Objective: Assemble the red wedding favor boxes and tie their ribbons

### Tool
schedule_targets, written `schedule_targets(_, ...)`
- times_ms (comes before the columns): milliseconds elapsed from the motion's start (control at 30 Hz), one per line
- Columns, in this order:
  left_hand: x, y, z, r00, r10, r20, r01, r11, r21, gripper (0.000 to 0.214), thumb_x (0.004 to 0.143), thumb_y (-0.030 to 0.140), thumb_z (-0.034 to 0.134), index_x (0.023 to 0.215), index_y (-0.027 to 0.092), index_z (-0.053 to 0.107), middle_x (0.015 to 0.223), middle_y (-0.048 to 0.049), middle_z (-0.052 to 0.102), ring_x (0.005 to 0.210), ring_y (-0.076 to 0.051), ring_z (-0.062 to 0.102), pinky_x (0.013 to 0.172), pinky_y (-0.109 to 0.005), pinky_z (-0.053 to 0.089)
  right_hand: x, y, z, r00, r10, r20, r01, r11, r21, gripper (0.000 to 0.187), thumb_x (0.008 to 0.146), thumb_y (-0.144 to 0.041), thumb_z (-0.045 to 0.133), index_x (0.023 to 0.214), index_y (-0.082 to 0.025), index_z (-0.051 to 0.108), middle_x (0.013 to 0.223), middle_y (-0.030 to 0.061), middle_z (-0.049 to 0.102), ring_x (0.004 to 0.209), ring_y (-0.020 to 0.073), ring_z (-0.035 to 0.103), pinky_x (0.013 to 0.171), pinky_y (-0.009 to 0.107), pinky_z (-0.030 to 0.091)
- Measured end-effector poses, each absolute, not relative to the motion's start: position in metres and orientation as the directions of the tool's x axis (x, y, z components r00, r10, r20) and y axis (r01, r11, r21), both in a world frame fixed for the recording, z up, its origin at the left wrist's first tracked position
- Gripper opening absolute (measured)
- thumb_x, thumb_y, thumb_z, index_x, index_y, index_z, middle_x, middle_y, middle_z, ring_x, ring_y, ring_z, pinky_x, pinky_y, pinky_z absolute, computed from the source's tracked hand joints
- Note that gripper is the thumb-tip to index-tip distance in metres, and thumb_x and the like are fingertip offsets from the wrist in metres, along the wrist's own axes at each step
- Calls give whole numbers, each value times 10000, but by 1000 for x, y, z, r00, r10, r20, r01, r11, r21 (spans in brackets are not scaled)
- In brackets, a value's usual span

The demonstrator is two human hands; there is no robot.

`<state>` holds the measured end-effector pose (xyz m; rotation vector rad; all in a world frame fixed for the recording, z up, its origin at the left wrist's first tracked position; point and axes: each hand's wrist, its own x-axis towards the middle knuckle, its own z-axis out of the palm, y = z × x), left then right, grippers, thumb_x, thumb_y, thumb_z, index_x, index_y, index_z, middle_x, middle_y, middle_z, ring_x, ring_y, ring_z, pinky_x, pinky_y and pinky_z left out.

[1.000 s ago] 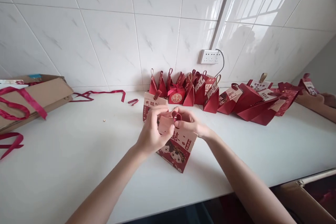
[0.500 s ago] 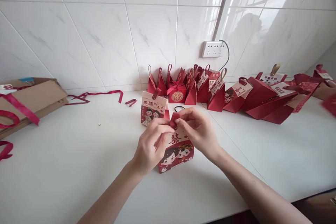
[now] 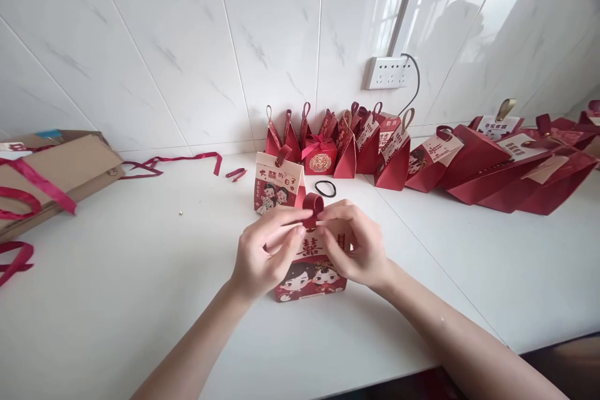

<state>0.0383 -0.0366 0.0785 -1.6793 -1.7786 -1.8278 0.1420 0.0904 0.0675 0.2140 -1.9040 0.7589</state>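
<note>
A red and cream gift box [image 3: 307, 287] with two cartoon faces stands upright on the counter before me. From its top rises a dark red ribbon loop [image 3: 313, 203]. My left hand [image 3: 269, 250] is closed, finger and thumb pinching the box's top edge just left of the loop. On the other side, my right hand [image 3: 356, 240] pinches the same edge close to the ribbon. Both hands hide the upper corners of the box. Right behind it stands a similar gift box with a couple printed on it [image 3: 279, 184], touched by neither hand.
Several red gift boxes [image 3: 344, 159] line the tiled wall, with more leaning together [image 3: 487, 169] at right. A cardboard box [image 3: 70, 169] with ribbon over it lies at left. A black elastic band [image 3: 325, 188] and a ribbon piece [image 3: 236, 174] lie behind. A socket strip [image 3: 389, 73] is on the wall.
The ribbon, bunched between my fingers before, now stands up as a loop. My fingers have shifted down to either side of it. The view has tilted down slightly.
</note>
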Motion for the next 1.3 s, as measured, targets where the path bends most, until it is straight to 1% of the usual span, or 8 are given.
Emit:
schedule_targets(133, 42, -35, 77, -467, 550, 692, 656, -309, 688, 170, 846, 209, 601, 1014, 181, 614, 901, -33, 704, 786, -142, 704, 692, -229, 617, 143, 90, 65, -488, 326, 810, -420, 726, -545, 182, 838, -144, 574, 984, -239, 519, 844, 22, 652, 691, 141, 622, 575, 264, 521)
schedule_targets(333, 48, -32, 74, -525, 496, 691, 622, -331, 710, 142, 831, 231, 641, 961, 179, 613, 875, -19, 702, 741, -126, 703, 668, -207, 611, 144, 90, 67, -504, 239, 830, -456, 743, -490, 131, 833, -141, 579, 928, -229, 560, 772, 13, 635, 650, 136, 600, 577, 276, 519)
schedule_targets(467, 49, -32, 74, -549, 453, 703, 628, -331, 704, 133, 817, 259, 666, 884, 176, 586, 791, -1, 686, 721, -118, 697, 637, -190, 599, 144, 85, 66, -505, 319, 802, -449, 696, -560, 164, 817, -151, 605, 942, -232, 537, 836, 18, 647, 694, 136, 619, 595, 265, 533)
schedule_targets(633, 44, -37, 81, -533, 431, 728, 695, -269, 667, 111, 790, 242, 687, 791, 175, 598, 702, 23, 654, 611, -89, 650, 579, -178, 565, 144, 79, 68, -640, 404, 654, -475, 461, -750, 196, 831, -255, 632, 960, -239, 485, 771, -3, 667, 624, 126, 636, 495, 223, 508)
schedule_targets(733, 40, -40, 85, -479, 507, 717, 670, -316, 672, 157, 786, 227, 672, 916, 180, 597, 705, 24, 648, 624, -100, 650, 587, -196, 569, 145, 78, 70, -698, 442, 563, -439, 357, -825, 215, 810, -306, 666, 943, -231, 515, 747, -5, 675, 609, 126, 635, 494, 219, 508)
schedule_targets(833, 38, -40, 85, -423, 558, 714, 655, -357, 667, 221, 810, 205, 626, 1024, 181, 578, 864, -25, 688, 742, -130, 685, 675, -243, 599, 145, 78, 72, -700, 462, 545, -376, 410, -831, 154, 797, -325, 673, 810, -206, 576, 650, -12, 637, 492, 95, 546, 430, 204, 449)
schedule_targets(1100, 38, -36, 78, -305, 465, 831, 717, -462, 522, 134, 819, 49, 586, 828, 178, 618, 866, -27, 697, 774, -132, 690, 647, -221, 586, 143, 78, 70, -692, 442, 570, -396, 428, -813, 107, 815, -254, 628, 763, -193, 557, 519, -58, 523, 389, 50, 388, 340, 164, 287)
schedule_targets(1300, 37, -36, 80, -239, 447, 862, 741, -490, 459, 290, 816, 14, 584, 970, 221, 716, 882, -29, 667, 729, -98, 660, 565, -167, 548, 144, 79, 70, -666, 436, 605, -392, 486, -781, 116, 810, -261, 634, 765, -203, 544, 560, -44, 548, 412, 62, 426, 355, 171, 332)
